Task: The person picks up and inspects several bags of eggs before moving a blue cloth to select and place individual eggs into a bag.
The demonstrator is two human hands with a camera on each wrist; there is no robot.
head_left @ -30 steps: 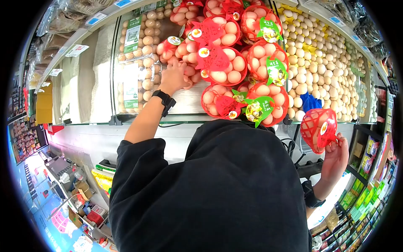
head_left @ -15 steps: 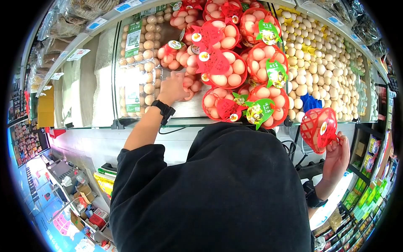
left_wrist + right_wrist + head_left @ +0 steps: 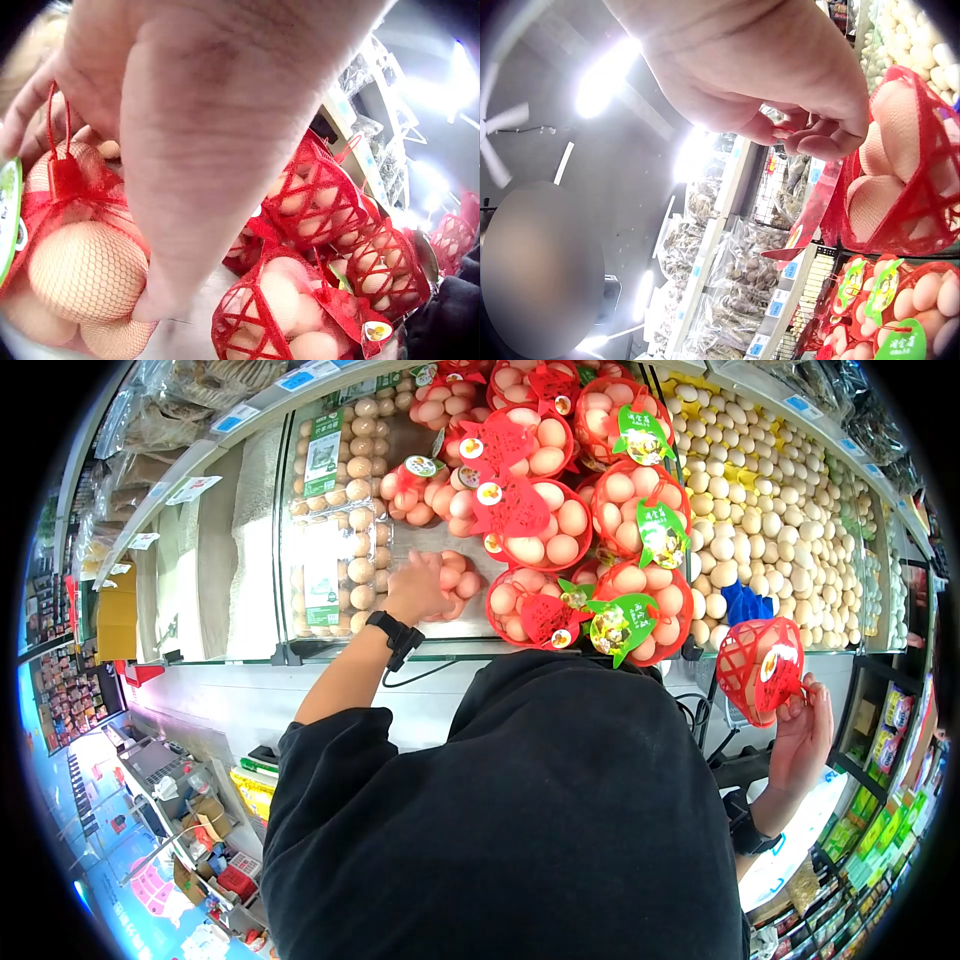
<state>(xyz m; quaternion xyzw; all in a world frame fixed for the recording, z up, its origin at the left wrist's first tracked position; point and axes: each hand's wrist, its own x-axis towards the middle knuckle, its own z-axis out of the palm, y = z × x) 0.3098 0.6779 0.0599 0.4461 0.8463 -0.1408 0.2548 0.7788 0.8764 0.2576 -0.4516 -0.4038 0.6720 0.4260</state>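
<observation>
My left hand (image 3: 415, 588) grips a red net bag of eggs (image 3: 460, 582) low over the counter's bare front part. In the left wrist view the thumb presses the side of this bag (image 3: 90, 274), whose red loop stands up by the fingers; some of the fingers are hidden behind the hand. At the right, beyond the counter's front edge, my right hand (image 3: 800, 735) pinches the gathered top of another red net bag of eggs (image 3: 750, 675). That bag (image 3: 900, 165) hangs from the fingertips in the right wrist view.
Several more net bags of eggs (image 3: 540, 525) are piled mid-counter, some with green tags. Clear cartons of eggs (image 3: 360, 545) stand left of my left hand. Loose eggs (image 3: 760, 530) fill the right compartment, with a blue object (image 3: 745, 603) near its front. Shelves of bagged dried goods (image 3: 215, 400) run behind.
My left hand has drawn its bag of eggs toward the counter's front, and a gap now shows between it and the pile. The right hand and its bag have stayed nearly still.
</observation>
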